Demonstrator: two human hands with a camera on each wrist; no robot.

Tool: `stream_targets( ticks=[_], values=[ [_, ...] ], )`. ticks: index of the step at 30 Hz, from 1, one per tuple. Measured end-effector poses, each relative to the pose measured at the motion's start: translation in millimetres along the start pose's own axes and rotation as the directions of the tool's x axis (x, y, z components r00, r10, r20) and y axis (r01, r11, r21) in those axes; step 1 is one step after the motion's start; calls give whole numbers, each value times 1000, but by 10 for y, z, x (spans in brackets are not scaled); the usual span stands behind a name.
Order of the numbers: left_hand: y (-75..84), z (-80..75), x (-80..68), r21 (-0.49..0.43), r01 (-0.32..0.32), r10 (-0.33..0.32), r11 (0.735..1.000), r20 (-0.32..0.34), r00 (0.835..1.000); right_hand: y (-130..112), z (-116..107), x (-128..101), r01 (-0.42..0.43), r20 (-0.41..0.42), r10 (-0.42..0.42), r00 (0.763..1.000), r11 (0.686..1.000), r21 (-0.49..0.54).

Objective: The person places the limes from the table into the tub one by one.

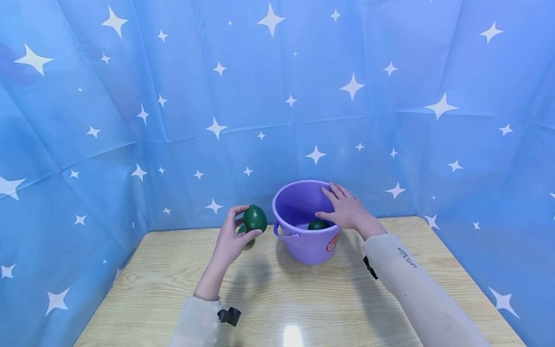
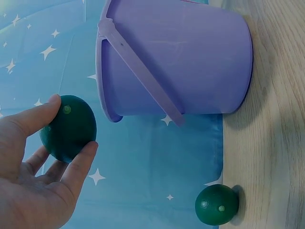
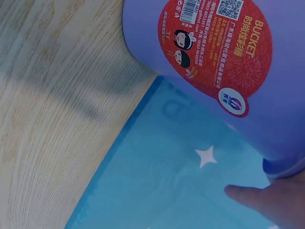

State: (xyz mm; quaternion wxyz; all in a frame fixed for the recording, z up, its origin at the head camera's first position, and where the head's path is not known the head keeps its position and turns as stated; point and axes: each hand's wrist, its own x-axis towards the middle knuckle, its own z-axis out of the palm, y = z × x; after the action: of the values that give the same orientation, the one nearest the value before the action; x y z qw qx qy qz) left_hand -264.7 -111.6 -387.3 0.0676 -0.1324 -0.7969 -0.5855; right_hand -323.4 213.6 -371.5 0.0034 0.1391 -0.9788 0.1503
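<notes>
One smooth, dark green lime (image 1: pixel 255 218), egg-shaped with a pale dot on its end, sits pinched in the left hand (image 1: pixel 231 238) beside the purple bucket (image 1: pixel 303 241), whose rim the flat-fingered right hand (image 1: pixel 347 210) touches.

Blue star-printed backdrop (image 1: pixel 277 96), light wooden table (image 1: pixel 303 299)

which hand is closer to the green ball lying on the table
Left. The left hand holds another green ball right above the one on the table. The right hand rests on the purple bucket rim, farther away.
</notes>
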Motion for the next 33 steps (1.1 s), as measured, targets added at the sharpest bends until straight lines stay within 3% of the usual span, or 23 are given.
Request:
stream_targets(
  ticks=[33],
  values=[
    [20,71,28,-33,-18,18,999,17,1000,-10,8,-13,-4,-3,4,1000,1000,3]
  ],
)
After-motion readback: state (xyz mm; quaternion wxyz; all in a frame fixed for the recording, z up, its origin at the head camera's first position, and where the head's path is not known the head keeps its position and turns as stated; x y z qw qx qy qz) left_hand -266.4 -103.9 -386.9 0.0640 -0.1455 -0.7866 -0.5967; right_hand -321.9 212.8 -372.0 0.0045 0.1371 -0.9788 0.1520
